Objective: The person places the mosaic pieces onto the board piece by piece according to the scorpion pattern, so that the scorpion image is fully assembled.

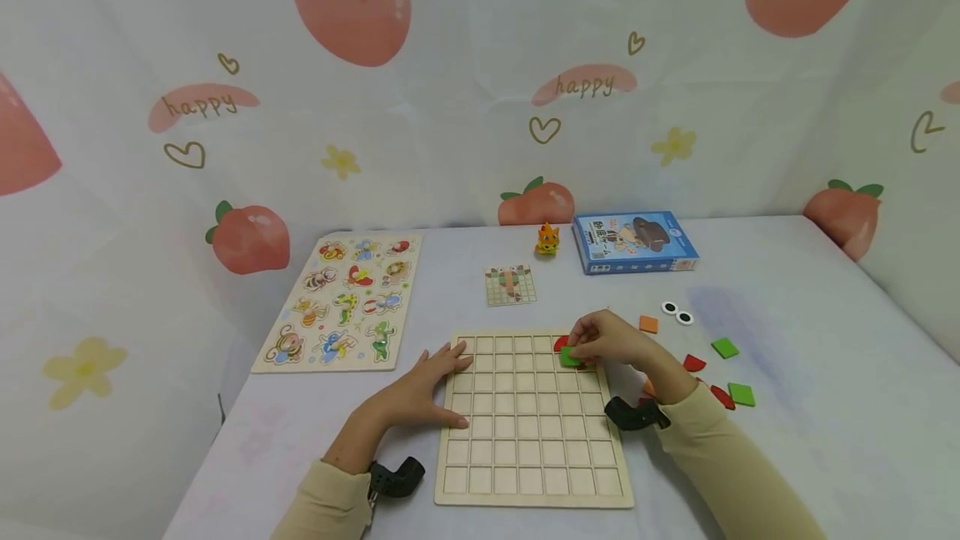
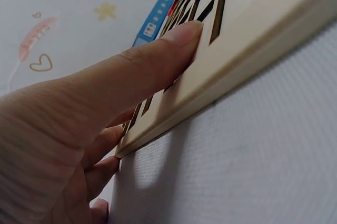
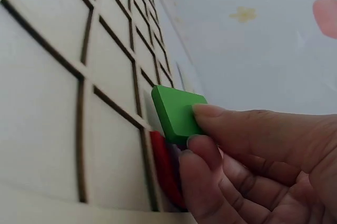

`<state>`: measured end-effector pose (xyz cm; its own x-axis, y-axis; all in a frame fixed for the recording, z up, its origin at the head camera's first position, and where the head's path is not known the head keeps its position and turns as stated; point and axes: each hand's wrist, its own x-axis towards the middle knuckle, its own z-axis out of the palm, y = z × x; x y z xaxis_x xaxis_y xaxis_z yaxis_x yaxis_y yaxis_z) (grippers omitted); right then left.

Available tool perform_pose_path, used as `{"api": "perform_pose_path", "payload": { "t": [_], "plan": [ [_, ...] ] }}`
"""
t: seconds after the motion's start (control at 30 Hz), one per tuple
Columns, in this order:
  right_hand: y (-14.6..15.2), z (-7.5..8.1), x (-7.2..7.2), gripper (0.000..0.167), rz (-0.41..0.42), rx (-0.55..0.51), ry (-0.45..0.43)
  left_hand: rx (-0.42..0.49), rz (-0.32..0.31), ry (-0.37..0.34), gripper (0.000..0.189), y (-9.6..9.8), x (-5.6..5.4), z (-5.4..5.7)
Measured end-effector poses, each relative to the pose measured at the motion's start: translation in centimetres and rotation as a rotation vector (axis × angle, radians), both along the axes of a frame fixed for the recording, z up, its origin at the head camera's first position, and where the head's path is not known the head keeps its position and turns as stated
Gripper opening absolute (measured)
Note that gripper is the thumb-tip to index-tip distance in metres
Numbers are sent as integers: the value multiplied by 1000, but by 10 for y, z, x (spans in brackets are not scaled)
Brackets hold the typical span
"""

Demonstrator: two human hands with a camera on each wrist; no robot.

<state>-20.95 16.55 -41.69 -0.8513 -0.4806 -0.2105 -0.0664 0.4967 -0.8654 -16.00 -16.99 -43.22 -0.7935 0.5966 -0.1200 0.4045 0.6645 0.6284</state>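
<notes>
My right hand pinches a green square tile between thumb and fingers, tilted close over the upper right of a wooden grid board. Right by the tile, a red curved piece lies on the board, partly hidden by it and the fingers. At the board's left side, my left hand is spread. Its thumb rests on the wooden border, and the other fingers reach along the far left corner.
Loose pieces lie to the right: green squares, red pieces, an orange square and eye discs. Behind the board are a pattern card, a small orange figure and a blue box. An insect puzzle board lies left.
</notes>
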Motion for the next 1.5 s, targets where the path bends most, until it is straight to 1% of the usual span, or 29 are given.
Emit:
{"api": "perform_pose_path", "payload": {
  "t": [0.2, 0.43, 0.53, 0.8, 0.9, 1.13, 1.27, 1.5],
  "plan": [
    [-4, -5, -1, 15, -21, 3, 6, 4, -6, -1, 87, 0, 0, 0],
    [-6, -9, 0, 12, -19, 45, 90, 0, -4, 1, 87, 0, 0, 0],
    [-7, -9, -1, 11, -11, 58, 106, -1, -1, 2, 87, 1, -1, 0],
    [-1, -7, -1, 17, 76, 55, 135, 2, -2, -3, 88, 1, -1, -1],
    [-1, -8, 0, 19, 88, 40, 144, 7, -3, -5, 87, 1, -1, 0],
    [-3, -10, 2, 17, 96, 41, 207, 25, -19, 2, 88, -1, -1, -1],
    [-3, -9, 3, 16, 97, 36, 205, 27, -22, 5, 88, -1, -1, -1],
    [-4, -4, 3, 20, 92, 56, 182, -4, -3, 3, 88, 1, 0, -1]
  ]
}}
